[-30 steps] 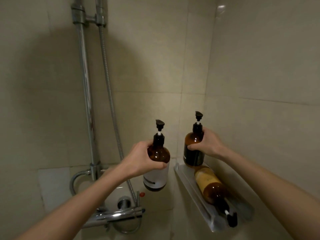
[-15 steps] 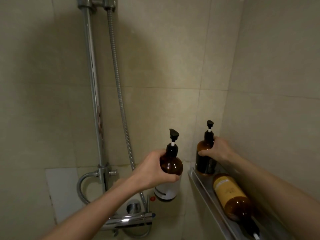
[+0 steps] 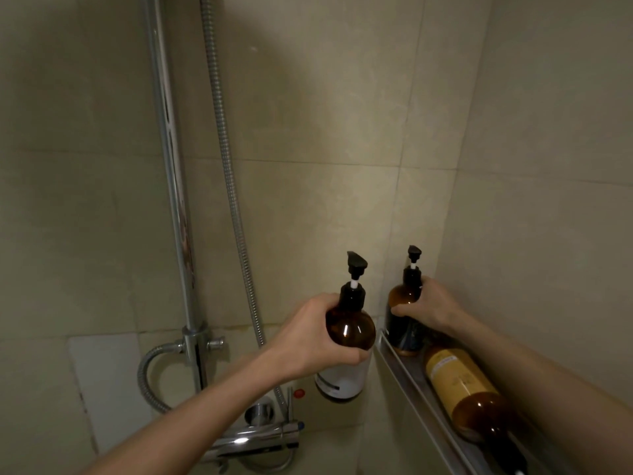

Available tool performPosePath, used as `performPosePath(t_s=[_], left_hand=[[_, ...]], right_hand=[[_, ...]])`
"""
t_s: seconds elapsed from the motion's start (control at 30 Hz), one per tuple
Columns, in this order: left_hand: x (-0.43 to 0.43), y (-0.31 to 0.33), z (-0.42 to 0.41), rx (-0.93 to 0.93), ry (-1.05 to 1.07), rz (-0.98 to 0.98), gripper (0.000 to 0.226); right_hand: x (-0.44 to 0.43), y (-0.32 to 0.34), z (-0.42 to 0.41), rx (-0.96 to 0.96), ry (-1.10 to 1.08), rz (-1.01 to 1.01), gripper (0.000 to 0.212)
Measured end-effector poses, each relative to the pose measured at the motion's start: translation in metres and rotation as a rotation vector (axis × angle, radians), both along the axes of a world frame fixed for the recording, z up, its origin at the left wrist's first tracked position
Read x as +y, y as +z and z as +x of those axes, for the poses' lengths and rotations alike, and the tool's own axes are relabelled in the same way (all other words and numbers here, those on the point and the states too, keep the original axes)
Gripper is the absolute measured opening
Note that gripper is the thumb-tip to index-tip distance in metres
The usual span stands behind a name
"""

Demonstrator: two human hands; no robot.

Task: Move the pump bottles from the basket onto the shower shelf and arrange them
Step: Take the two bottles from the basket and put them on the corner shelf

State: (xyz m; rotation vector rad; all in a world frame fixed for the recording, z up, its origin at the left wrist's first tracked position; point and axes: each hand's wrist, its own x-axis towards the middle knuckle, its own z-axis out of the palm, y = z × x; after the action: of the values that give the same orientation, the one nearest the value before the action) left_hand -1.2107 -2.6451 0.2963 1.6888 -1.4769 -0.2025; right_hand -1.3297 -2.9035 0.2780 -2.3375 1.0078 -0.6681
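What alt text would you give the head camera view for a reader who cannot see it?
In a tiled shower corner, the left hand holds a white-labelled amber pump bottle in the air beside the metal shelf, while the right hand grips an upright bottle on it. A yellow-labelled bottle lies sideways there.

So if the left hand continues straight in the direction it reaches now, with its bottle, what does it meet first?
Probably the front rail of the shower shelf, just right of the white-label bottle that the left hand holds. Depth is unclear; it might pass above the rail to the tiled wall.
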Motion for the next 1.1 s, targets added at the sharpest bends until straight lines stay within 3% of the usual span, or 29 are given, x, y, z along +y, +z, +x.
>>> performPosePath(t_s=[0.23, 0.4, 0.47, 0.57, 0.7, 0.8, 0.97, 1.1], left_hand=[[-0.005, -0.005, 0.000, 0.014, -0.022, 0.010, 0.055], [-0.009, -0.006, -0.003, 0.013, -0.065, 0.023, 0.054], [-0.010, -0.005, -0.004, -0.001, -0.086, 0.032, 0.055], [-0.016, -0.004, -0.005, -0.019, -0.121, 0.032, 0.053], [-0.033, -0.004, -0.012, -0.033, -0.137, 0.021, 0.054], [-0.047, -0.002, -0.022, -0.030, -0.169, 0.000, 0.049], [-0.063, -0.003, -0.039, -0.029, -0.248, -0.041, 0.048], [-0.069, -0.006, -0.048, -0.024, -0.295, -0.044, 0.055]], right_hand=[[-0.005, -0.008, 0.000, -0.067, -0.029, 0.055, 0.067], [0.008, 0.001, -0.012, -0.052, 0.066, 0.149, 0.079], [0.019, 0.009, -0.028, -0.017, 0.036, 0.105, 0.079], [0.049, 0.018, -0.058, -0.014, -0.024, -0.035, 0.057], [0.092, 0.017, -0.094, 0.241, 0.040, -0.326, 0.034], [0.112, 0.010, -0.120, 0.343, -0.006, -0.359, 0.042], [0.152, -0.013, -0.163, 0.314, -0.115, -0.341, 0.046], [0.181, -0.045, -0.194, 0.275, -0.190, -0.313, 0.061]])
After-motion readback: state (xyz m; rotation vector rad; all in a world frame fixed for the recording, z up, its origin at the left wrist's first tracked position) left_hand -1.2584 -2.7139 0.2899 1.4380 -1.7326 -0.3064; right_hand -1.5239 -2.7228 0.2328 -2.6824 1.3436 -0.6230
